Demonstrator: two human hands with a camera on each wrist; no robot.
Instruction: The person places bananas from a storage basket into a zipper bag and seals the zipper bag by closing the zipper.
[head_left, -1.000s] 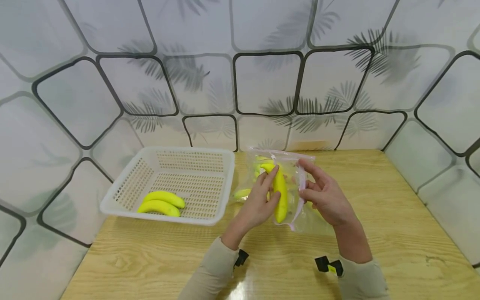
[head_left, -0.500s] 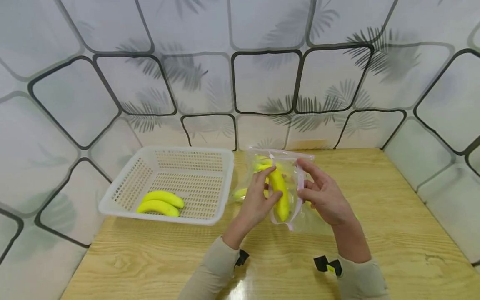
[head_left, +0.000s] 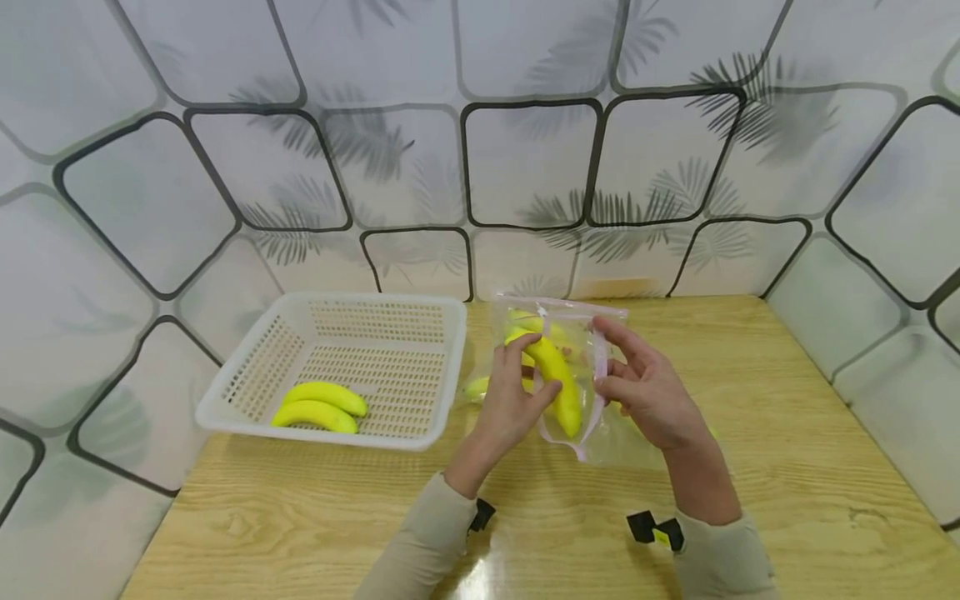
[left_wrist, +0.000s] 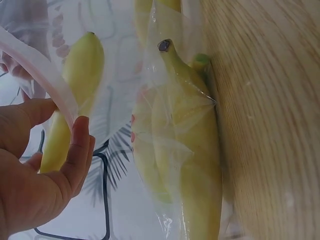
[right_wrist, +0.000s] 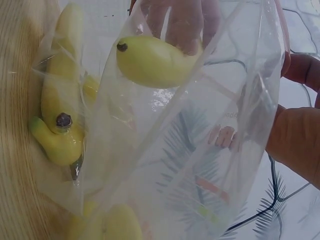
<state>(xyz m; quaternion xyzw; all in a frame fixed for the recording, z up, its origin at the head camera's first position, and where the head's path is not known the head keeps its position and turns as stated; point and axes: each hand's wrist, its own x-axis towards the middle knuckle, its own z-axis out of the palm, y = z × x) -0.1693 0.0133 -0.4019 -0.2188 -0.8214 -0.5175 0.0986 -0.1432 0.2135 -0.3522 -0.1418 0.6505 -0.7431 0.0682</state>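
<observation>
My left hand [head_left: 504, 408] holds a yellow banana [head_left: 557, 379] between thumb and fingers, tilted at the mouth of a clear zip bag [head_left: 626, 446]. The bag's pink zip strip [head_left: 600, 367] is pinched by my right hand [head_left: 654, 400], which keeps the mouth spread. In the left wrist view, the held banana [left_wrist: 82, 70] lies partly behind the strip and the fingers. Several more bananas [left_wrist: 195, 160] rest inside the bag on the table. Through the film in the right wrist view, fingers touch the held banana [right_wrist: 155, 62]; its far end is hidden.
A white perforated basket [head_left: 450, 392] stands left of the bag, with two bananas [head_left: 322, 404] along its front side. The wooden table [head_left: 795, 433] meets patterned walls [head_left: 532, 167] at the back and both sides.
The held banana has tipped: its upper end moved left and its lower end swung slightly right and up. My left hand has shifted a little left with it. My right hand stays in place.
</observation>
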